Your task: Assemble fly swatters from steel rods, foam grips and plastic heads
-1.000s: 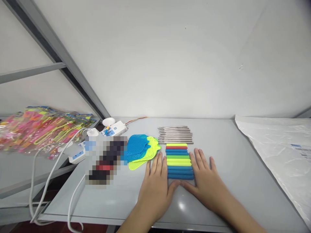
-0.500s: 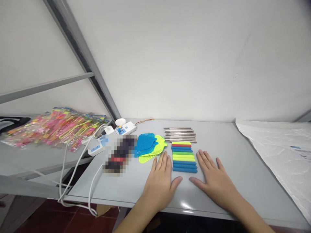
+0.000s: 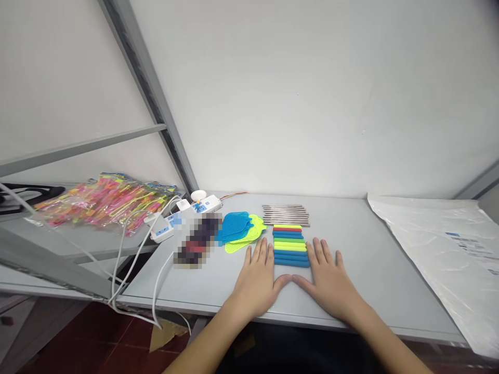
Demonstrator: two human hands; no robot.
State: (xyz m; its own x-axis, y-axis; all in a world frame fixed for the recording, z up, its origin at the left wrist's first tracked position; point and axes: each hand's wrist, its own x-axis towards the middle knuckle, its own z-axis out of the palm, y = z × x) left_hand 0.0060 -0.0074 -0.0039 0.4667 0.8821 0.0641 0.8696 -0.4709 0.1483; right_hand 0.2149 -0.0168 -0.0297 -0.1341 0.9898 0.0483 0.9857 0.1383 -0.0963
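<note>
Both hands have drawn inward over the last half second: the thumb tips, then clearly apart, now meet at the near side of the coloured tube row (image 3: 290, 248). The camera view has also shifted. Tube row: laid side by side on the grey tabletop (image 3: 202, 280), in yellow, red, blue and green. Left hand (image 3: 255, 283): palm down, left of the tube row, fingers extended and slightly apart; fingertip contact with the tubes cannot be told. Right hand (image 3: 331, 285): palm down, fingers apart, index finger at the right ends of the tubes.

Surface and room, relative to the tube row: steel rods (image 3: 286, 215) lie just beyond it. Left of it are blue mesh heads (image 3: 236, 227) overlapping yellow mesh heads (image 3: 249, 239), then a pixelated patch (image 3: 197, 241), and farther left a white power strip (image 3: 161, 229) with cables (image 3: 156, 283). Bagged goods (image 3: 113, 202) lie well to its left, past a grey metal post (image 3: 148, 88). Behind it rises a pale wall (image 3: 273, 104); below left is dark red flooring (image 3: 113, 337).

Labels: a white plastic bag (image 3: 421, 259), well right of the tube row, bears a blue block and printed lines (image 3: 475, 252) too small to read. Print on the bagged goods is illegible.
</note>
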